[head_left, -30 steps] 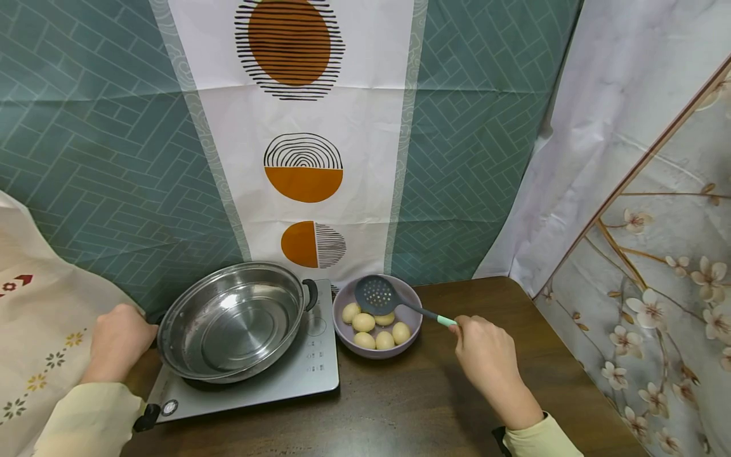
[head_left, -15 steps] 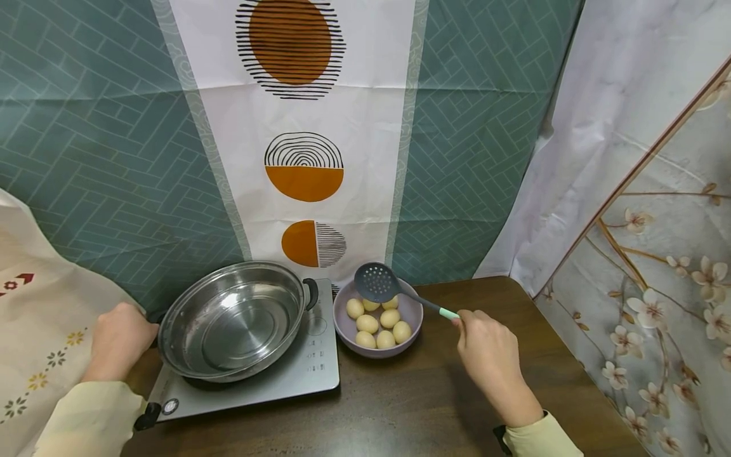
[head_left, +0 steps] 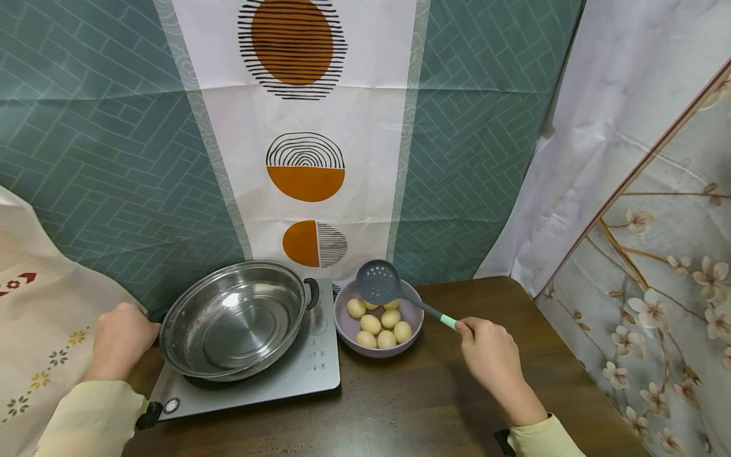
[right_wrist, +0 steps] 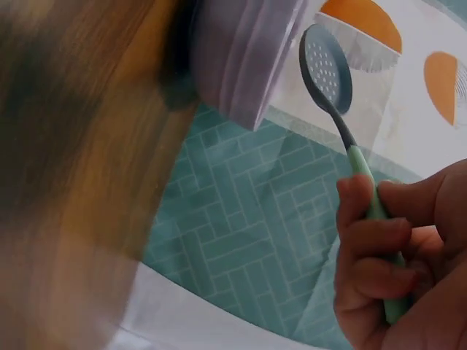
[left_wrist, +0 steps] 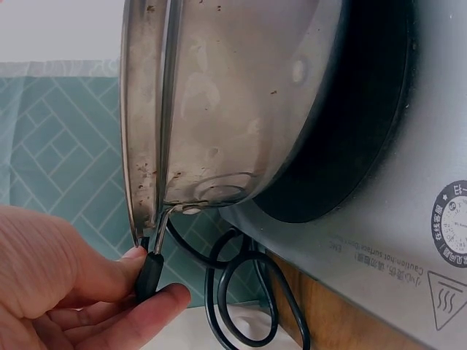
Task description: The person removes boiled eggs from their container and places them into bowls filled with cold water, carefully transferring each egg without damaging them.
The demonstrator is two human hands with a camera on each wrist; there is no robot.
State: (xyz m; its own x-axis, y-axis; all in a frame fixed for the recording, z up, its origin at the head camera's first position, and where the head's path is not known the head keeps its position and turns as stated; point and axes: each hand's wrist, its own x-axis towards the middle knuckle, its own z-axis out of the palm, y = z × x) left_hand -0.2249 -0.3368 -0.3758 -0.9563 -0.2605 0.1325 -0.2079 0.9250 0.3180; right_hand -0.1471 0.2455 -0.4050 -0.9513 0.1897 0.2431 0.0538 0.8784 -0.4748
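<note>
In the head view, my left hand (head_left: 122, 341) is at the left side of a wide stainless steel pot (head_left: 237, 324). The left wrist view shows thumb and fingers pinching the pot's black side handle (left_wrist: 149, 277). My right hand (head_left: 491, 357) grips the green handle of a slotted skimmer (right_wrist: 327, 69), fingers curled round it. Its dark perforated head is tilted above the far side of a mauve bowl (head_left: 344, 330), apart from the rim, with nothing visible on it. Several pale yellow, egg-shaped pieces (head_left: 370, 324) lie in the bowl, some partly hidden behind the skimmer.
The pot stands on a silver induction cooker (head_left: 257, 395), left of the bowl. A black cord (left_wrist: 259, 292) loops beside the cooker. Brown wooden tabletop (head_left: 394, 406) lies in front, and a patterned curtain (head_left: 457, 190) hangs close behind.
The skimmer head has risen from low over the egg-shaped pieces to above the bowl's far side, uncovering more of them. My left hand keeps its hold on the pot handle.
</note>
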